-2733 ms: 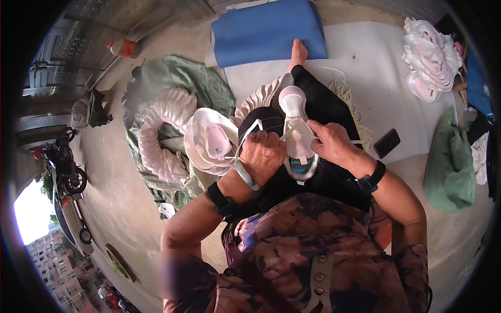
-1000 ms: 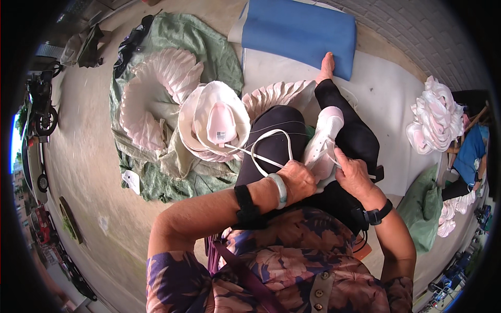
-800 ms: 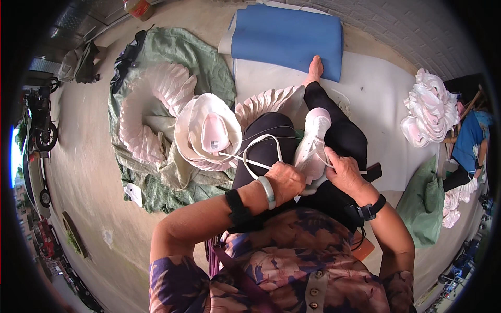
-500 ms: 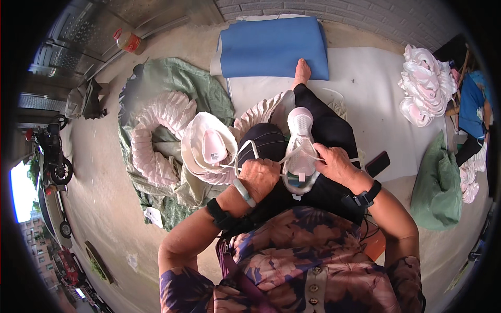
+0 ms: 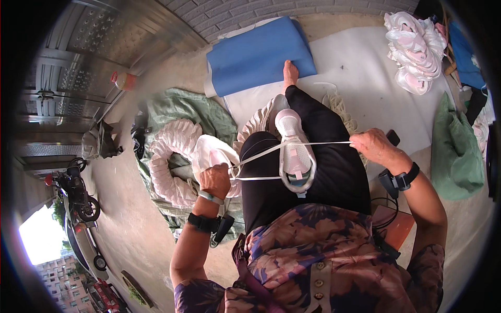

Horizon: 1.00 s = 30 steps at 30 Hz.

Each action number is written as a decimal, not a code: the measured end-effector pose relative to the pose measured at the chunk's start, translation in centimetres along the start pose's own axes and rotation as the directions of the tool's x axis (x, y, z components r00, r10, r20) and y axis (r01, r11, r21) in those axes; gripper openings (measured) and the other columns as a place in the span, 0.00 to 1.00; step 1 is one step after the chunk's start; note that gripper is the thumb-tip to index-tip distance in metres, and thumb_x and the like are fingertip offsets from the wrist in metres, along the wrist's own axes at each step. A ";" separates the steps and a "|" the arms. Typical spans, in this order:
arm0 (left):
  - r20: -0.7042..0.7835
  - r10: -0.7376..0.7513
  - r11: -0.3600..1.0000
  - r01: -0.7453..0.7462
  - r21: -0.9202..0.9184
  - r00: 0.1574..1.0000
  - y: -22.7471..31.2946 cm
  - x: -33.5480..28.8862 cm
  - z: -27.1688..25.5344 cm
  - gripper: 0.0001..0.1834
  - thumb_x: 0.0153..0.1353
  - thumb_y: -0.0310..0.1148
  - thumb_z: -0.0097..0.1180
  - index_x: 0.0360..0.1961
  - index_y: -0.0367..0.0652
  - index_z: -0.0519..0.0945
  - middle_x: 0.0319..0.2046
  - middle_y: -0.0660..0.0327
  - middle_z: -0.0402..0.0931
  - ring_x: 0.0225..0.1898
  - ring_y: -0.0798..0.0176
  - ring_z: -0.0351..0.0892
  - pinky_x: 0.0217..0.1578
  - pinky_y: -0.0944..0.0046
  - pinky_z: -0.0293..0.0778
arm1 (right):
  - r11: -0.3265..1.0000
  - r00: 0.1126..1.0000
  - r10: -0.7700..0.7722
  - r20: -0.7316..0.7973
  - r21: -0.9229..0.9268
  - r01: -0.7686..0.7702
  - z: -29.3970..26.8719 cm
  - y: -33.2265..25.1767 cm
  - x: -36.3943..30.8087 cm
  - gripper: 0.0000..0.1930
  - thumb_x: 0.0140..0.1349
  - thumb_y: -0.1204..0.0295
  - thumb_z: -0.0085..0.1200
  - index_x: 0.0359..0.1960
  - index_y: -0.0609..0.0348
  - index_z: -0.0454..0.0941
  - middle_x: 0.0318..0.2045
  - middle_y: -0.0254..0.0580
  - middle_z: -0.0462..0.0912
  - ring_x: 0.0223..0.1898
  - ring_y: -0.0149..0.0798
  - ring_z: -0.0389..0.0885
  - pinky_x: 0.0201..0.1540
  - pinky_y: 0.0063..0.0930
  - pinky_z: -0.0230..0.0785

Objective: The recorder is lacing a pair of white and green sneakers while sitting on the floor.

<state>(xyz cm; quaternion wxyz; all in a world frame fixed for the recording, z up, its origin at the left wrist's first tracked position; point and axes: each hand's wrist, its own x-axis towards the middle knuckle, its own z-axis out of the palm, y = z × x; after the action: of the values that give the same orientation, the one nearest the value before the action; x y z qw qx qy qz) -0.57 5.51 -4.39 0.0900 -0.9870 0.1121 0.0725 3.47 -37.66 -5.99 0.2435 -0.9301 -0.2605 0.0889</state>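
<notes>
A white and pale pink mesh sneaker (image 5: 295, 125) rests between my thighs, its toe pointing away from me. White shoelace (image 5: 326, 143) runs from its eyelets, stretched to both sides. My left hand (image 5: 215, 181) is closed on lace strands at the left, beside a pale shoe upper (image 5: 211, 154). Out to the right, my right hand (image 5: 377, 148) pinches the other end, which is pulled taut. Behind that hand a dark phone (image 5: 393, 137) shows in part.
A ring of stacked shoe uppers (image 5: 163, 156) lies on green sacking (image 5: 209, 112) at left. Loose pale laces (image 5: 339, 107) lie beside my leg. Ahead is a folded blue sheet (image 5: 255, 57). More uppers (image 5: 412, 49) and a green sack (image 5: 454, 151) stand at right.
My hands have moved apart, the left to the left and the right outward and up, drawing the lace straight across the sneaker. The whole view has tilted.
</notes>
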 end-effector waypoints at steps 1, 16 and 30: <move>0.069 -0.053 0.998 0.050 0.040 0.996 -1.4 -0.6 0.3 0.06 0.51 0.32 0.47 0.24 0.43 0.75 0.22 0.54 0.77 0.25 0.49 0.78 0.26 0.52 0.73 | 0.998 0.999 0.046 0.000 -0.051 -0.046 -0.7 1.3 -1.1 0.09 0.55 0.70 0.51 0.21 0.58 0.69 0.15 0.48 0.72 0.23 0.54 0.74 0.28 0.44 0.65; 0.176 -0.402 0.884 0.431 -0.180 0.898 -21.6 -13.8 -1.9 0.07 0.51 0.38 0.57 0.25 0.47 0.80 0.20 0.53 0.76 0.23 0.49 0.77 0.24 0.55 0.71 | 0.852 0.891 0.270 -0.364 -0.342 -0.397 -9.8 20.0 -17.7 0.09 0.60 0.70 0.46 0.36 0.61 0.74 0.33 0.54 0.77 0.37 0.56 0.75 0.37 0.38 0.69; 0.066 -0.399 0.891 0.370 0.263 0.914 -23.1 -13.2 -3.8 0.09 0.44 0.43 0.58 0.20 0.52 0.82 0.18 0.56 0.77 0.22 0.52 0.77 0.26 0.54 0.73 | 0.715 0.723 0.482 -0.495 -0.255 -0.651 -12.7 32.2 -31.8 0.13 0.62 0.72 0.43 0.47 0.59 0.73 0.39 0.46 0.79 0.41 0.42 0.76 0.46 0.28 0.67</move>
<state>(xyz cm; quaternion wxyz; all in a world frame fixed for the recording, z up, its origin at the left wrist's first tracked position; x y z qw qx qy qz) -7.38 29.63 5.20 0.2304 -0.9647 -0.0831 0.0971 -5.53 -83.64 -9.82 0.0486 -0.9915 0.0863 -0.0847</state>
